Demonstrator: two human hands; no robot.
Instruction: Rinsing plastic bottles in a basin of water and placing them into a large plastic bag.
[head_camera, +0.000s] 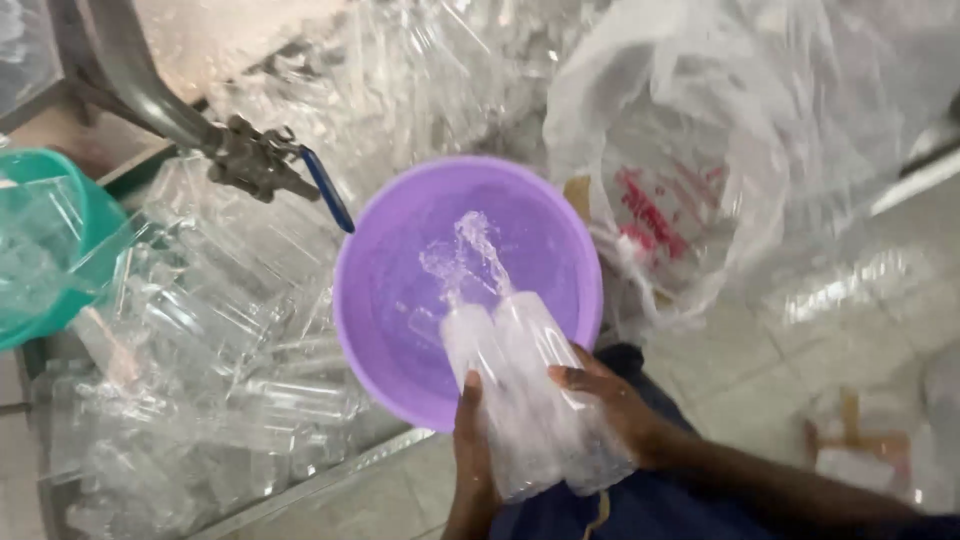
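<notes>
Two clear bottles (525, 395) tipped over purple basin (400, 350) rim
L hand (470, 455) & R hand (610, 405) both clamped on bottles; tap (262, 165) near far rim, bagged bottles (200, 380) crowd left

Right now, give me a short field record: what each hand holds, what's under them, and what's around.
left hand: grips the clear plastic bottles from the left
right hand: grips the same bottles from the right
bottles: two, tilted, mouths down, water pouring out
below: round purple plastic basin
left: pile of clear empty bottles, green tub, metal tap with blue lever
right: clear plastic bag
</notes>
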